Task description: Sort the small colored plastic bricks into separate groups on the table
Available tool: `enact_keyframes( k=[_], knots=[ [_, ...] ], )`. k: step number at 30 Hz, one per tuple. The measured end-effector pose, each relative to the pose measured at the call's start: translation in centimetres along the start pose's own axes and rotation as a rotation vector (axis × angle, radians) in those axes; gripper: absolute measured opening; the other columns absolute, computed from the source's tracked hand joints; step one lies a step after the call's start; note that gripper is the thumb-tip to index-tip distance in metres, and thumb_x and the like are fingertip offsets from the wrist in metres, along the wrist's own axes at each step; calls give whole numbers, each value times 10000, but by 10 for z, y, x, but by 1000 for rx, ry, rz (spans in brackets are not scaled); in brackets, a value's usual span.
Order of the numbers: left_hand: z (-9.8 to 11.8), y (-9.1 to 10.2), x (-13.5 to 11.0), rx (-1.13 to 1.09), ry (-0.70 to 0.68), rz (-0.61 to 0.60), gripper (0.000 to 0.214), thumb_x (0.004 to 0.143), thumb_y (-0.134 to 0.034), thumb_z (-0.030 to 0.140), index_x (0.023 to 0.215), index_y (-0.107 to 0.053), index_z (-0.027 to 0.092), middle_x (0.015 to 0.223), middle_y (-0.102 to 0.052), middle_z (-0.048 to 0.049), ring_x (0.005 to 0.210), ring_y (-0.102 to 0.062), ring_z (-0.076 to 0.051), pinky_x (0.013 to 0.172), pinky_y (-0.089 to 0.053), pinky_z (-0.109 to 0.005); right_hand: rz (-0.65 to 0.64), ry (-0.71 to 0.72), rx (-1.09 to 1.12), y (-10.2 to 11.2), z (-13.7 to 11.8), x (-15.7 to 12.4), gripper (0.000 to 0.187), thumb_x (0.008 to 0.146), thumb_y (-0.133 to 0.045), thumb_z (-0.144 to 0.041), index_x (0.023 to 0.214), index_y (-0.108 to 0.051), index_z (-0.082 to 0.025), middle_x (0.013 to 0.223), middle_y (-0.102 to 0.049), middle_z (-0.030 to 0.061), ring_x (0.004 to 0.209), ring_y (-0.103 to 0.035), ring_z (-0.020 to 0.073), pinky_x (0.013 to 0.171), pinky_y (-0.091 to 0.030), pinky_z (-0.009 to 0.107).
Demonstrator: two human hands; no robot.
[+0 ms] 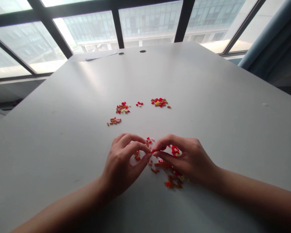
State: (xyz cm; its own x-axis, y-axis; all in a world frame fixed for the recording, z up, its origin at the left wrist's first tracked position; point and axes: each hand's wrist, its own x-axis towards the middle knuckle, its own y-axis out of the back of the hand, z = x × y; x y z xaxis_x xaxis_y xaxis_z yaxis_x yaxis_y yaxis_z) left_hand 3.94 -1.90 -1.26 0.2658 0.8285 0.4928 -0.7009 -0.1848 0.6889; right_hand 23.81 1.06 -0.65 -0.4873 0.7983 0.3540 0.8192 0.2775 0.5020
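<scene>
"What's under my view?"
"A white table (63, 136), with small piles of tiny plastic bricks (159, 102) beyond a loose spill of bricks (163, 165)."
"My hands?"
"Your left hand (118, 168) and right hand (188, 158) meet above the spill, fingertips (147, 157) together, clamped on one tiny red brick (152, 151)."

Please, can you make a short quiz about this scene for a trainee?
1. How many separate heaps of tiny red and orange plastic bricks lie on the light grey table, beyond the hands?
2. True or false: the left hand and the right hand pinch one small red plastic brick between their fingertips.
3. What stands behind the table's far edge?

Key: 1. Four. 2. True. 3. A large dark-framed window.
</scene>
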Motion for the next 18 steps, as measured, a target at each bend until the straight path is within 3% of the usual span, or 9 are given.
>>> enact_keyframes(
  k=[8,14,18],
  knots=[
    [0,0,1,0,-20,19,54,829,-682,170,822,-676,223,899,-690,-41,861,-633,-200,831,-499,-394,3,2,-36,0,-1,-3,92,846,-639,-140,877,-672,-219,814,-765,-27,719,-718,113,700,-551,184],
    [1,1,1,24,-37,28,52,841,-666,173,816,-668,219,895,-689,-48,863,-626,-202,823,-499,-399,57,137,-144,-1,4,-6,59,871,-655,-170,874,-697,-211,788,-761,-5,684,-707,115,660,-550,191],
    [1,2,2,35,-39,30,53,845,-660,183,810,-665,223,897,-693,-44,859,-631,-195,826,-509,-387,39,234,-153,0,5,-4,114,900,-619,-156,907,-715,-218,842,-774,22,762,-718,137,737,-577,232]
  ],
)
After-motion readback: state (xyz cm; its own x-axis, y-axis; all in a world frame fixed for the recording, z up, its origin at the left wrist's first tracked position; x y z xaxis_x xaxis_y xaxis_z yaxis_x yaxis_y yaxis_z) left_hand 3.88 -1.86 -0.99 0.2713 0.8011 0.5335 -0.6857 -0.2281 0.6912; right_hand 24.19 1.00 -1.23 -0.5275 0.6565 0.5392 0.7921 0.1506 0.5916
